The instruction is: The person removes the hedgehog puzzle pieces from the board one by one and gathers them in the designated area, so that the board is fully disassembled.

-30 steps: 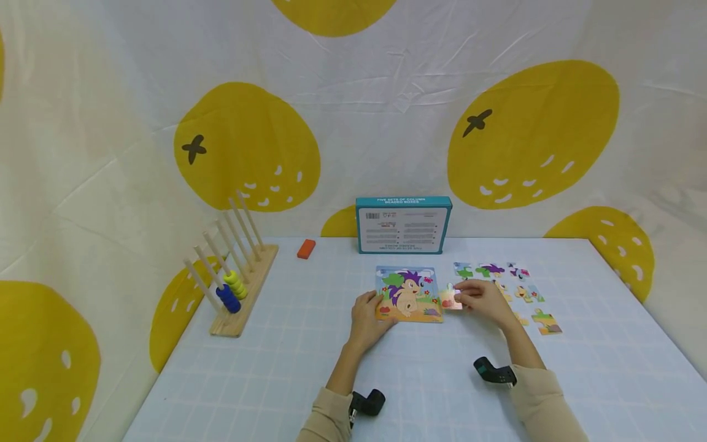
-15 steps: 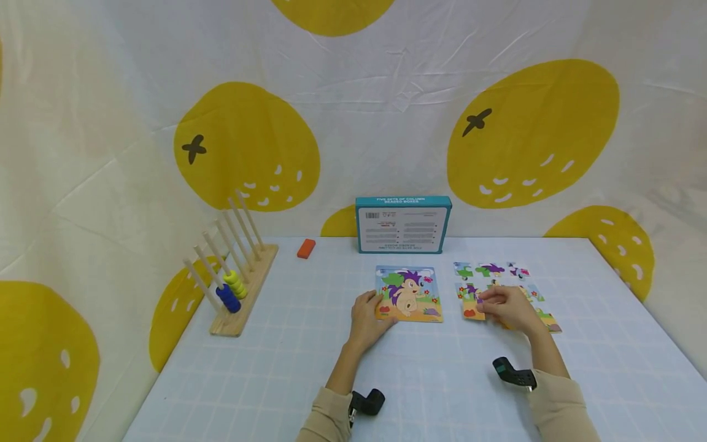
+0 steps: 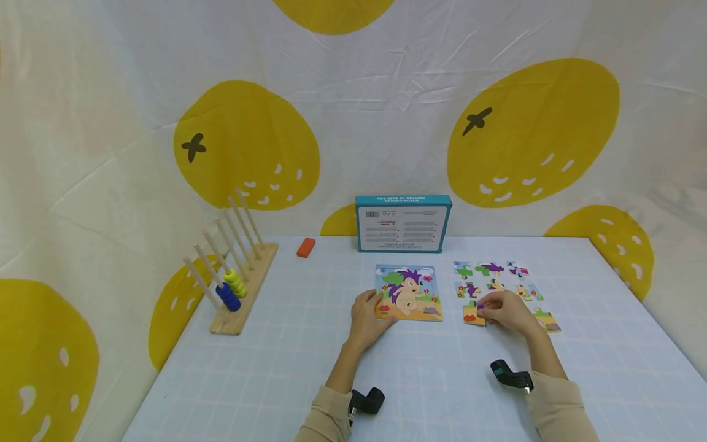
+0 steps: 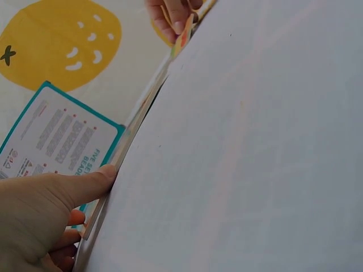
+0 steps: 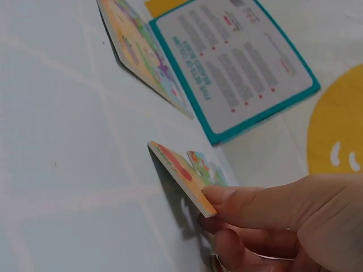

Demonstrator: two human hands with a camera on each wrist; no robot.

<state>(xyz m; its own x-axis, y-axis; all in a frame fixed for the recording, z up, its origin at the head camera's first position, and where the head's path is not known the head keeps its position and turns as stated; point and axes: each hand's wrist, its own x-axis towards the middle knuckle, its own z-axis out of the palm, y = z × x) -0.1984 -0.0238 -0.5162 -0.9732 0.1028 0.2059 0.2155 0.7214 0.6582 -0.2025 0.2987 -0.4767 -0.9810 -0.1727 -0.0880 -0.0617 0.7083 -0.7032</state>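
Note:
My right hand point(image 3: 507, 310) pinches an orange puzzle piece point(image 3: 472, 314) with a red patch between thumb and fingers. In the right wrist view this piece point(image 5: 181, 175) is tilted, with its shadow on the tabletop below. My left hand point(image 3: 367, 320) holds the square hedgehog picture board point(image 3: 410, 293) at its lower left corner, thumb at the front edge and fingers on the left side. Several more puzzle pieces point(image 3: 490, 269) lie in spaced rows to the right of the board, and my right hand hides part of the front row.
Behind the board stands a teal and white box point(image 3: 403, 225). A wooden peg rack point(image 3: 256, 267) with blue beads point(image 3: 227, 298) and yellow beads point(image 3: 235, 283) is at the left. An orange block point(image 3: 306, 248) lies near the back edge. A patterned curtain point(image 3: 381, 123) hangs behind the table.
My right hand has carried the orange puzzle piece from beside the board rightward to the front row of pieces, then slightly toward me. My left hand has stayed on the board.

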